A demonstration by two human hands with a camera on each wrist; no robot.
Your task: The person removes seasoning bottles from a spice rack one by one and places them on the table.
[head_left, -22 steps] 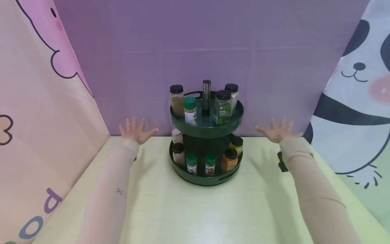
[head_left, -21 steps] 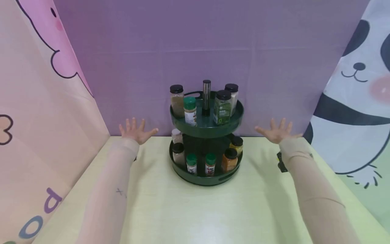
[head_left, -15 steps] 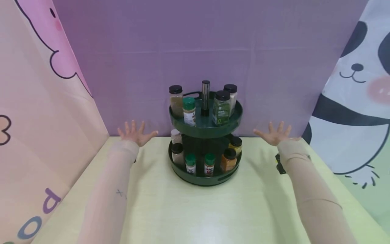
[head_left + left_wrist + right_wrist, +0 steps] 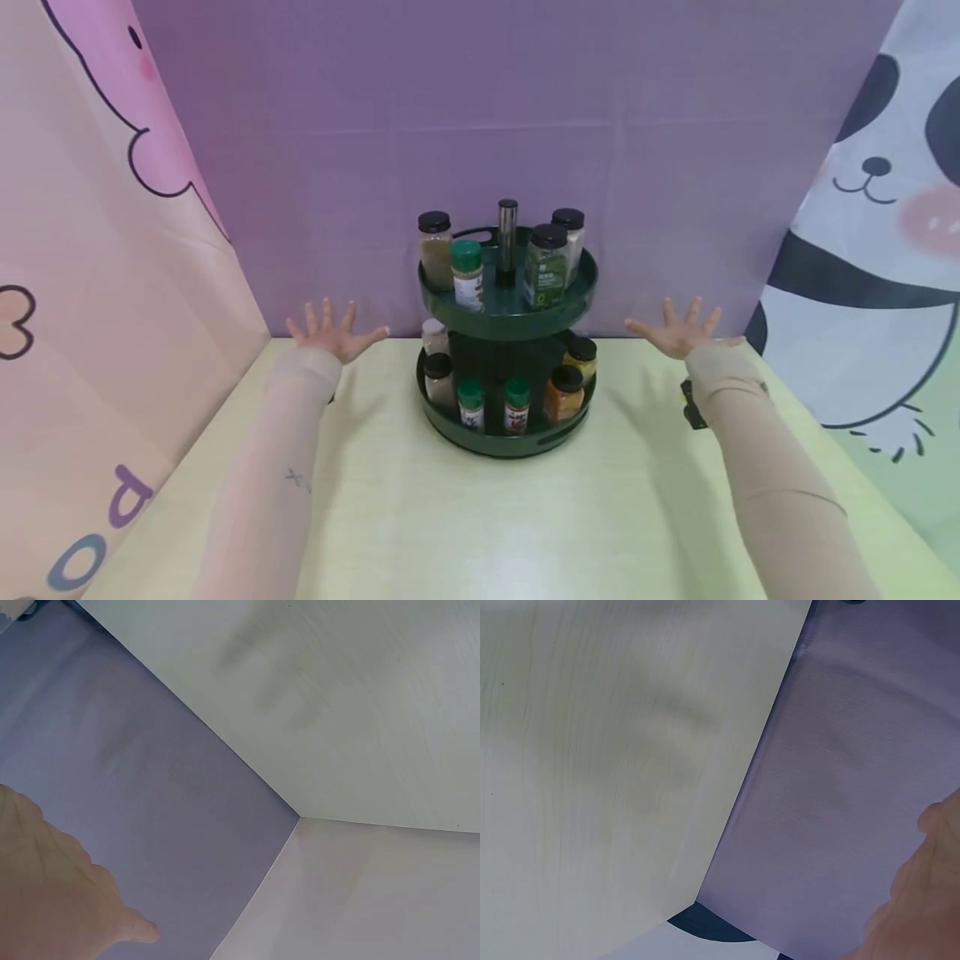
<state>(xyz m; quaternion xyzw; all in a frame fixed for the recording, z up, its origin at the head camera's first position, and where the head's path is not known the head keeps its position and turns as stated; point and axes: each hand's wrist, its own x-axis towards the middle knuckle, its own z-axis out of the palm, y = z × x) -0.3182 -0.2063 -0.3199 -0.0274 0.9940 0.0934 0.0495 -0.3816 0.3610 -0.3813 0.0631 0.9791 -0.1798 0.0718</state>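
Both hands reach forward over the table with fingers spread and nothing in them. My left hand (image 4: 330,335) is to the left of a dark green two-tier spice rack (image 4: 510,325); my right hand (image 4: 680,332) is to its right, and neither touches it. On the upper tier stand a tall brown spice jar (image 4: 437,260), a green-capped jar (image 4: 468,279), a green-labelled jar (image 4: 547,268) and a pale jar (image 4: 576,242). Several more fill the lower tier, among them an orange jar (image 4: 564,398) and a red-labelled one (image 4: 517,410). The wrist views show only part of each hand.
The pale wooden table (image 4: 480,517) meets a purple backdrop (image 4: 510,108) behind the rack. A pink printed sheet (image 4: 97,275) hangs at left, a panda-printed sheet (image 4: 870,350) at right. Black straps show at both wrists, mostly hidden by the sleeves.
The head view has shifted very slightly. Both hands stay spread in nearly the same place, a touch lower in view, and the rack and jars have not moved.
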